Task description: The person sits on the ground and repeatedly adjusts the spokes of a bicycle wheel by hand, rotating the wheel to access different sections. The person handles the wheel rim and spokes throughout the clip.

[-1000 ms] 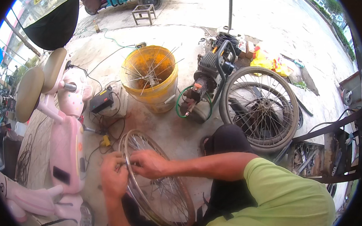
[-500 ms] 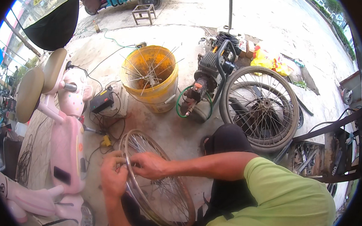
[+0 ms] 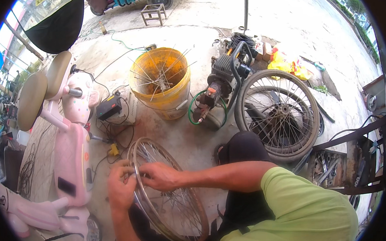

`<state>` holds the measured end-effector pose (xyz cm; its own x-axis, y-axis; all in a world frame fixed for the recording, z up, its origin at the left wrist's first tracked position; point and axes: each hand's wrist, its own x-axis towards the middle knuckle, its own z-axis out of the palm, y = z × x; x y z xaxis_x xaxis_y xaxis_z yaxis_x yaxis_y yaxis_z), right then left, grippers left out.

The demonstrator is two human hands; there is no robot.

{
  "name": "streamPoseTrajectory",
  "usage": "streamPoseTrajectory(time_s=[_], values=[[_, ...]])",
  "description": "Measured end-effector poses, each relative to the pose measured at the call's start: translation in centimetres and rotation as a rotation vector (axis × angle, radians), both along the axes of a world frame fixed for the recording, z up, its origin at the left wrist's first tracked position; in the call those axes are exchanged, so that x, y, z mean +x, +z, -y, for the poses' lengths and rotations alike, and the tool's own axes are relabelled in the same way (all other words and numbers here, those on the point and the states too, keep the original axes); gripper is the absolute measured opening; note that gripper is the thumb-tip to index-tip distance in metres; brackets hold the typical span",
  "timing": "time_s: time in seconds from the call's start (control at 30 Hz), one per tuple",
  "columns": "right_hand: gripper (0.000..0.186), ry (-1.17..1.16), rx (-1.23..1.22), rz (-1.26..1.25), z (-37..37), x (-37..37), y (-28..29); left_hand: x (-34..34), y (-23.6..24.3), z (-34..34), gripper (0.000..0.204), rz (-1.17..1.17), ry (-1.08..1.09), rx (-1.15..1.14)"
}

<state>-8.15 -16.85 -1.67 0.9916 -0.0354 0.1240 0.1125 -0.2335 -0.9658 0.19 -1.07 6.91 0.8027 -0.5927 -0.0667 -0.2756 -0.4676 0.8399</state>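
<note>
A spoked bicycle wheel [image 3: 201, 209] with a bare, brownish metal rim stands tilted between my legs. My left hand [image 3: 120, 186] is at the outer side of the rim near its upper left, thumb and fingers pinched together. Opposite it, my right hand [image 3: 160, 176] reaches across the wheel to the inner side of the rim, its fingers bent in a pinch. The fingertips of both hands nearly meet at the rim. Whatever small thing they hold there is too small and too covered to make out.
A yellow bucket [image 3: 169, 100] holding loose spokes stands ahead. Right of it are a compressor-like machine [image 3: 219, 80] and a tyred wheel [image 3: 308, 135]. A pink scooter [image 3: 71, 165] stands at left, a black box with cables [image 3: 109, 107] beside it. A tool tray [image 3: 328, 169] is at right.
Both hands stay at the same place on the rim, with at most a slight shift of the fingers. The wheel keeps its position.
</note>
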Motion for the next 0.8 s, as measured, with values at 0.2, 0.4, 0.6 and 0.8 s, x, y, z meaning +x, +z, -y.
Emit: streamPoseTrajectory(time_s=[0.2,0.4,0.6,0.8], values=[[0.026,0.007,-0.021,-0.019,0.18,-0.04,0.56,0.89,-1.22,-0.93,0.019,0.257,-0.031,0.104],[0.025,0.020,-0.006,-0.010,0.04,-0.17,0.07,0.04,-0.41,-0.32,0.018,0.077,-0.023,0.015],[0.025,-0.005,-0.001,0.028,-0.07,0.05,-0.36,0.30,-0.76,-0.48,0.017,0.362,-0.024,0.109],[0.025,0.019,-0.023,-0.020,-0.23,-0.18,0.06,0.13,-0.67,-0.62,0.018,0.060,-0.015,0.041]])
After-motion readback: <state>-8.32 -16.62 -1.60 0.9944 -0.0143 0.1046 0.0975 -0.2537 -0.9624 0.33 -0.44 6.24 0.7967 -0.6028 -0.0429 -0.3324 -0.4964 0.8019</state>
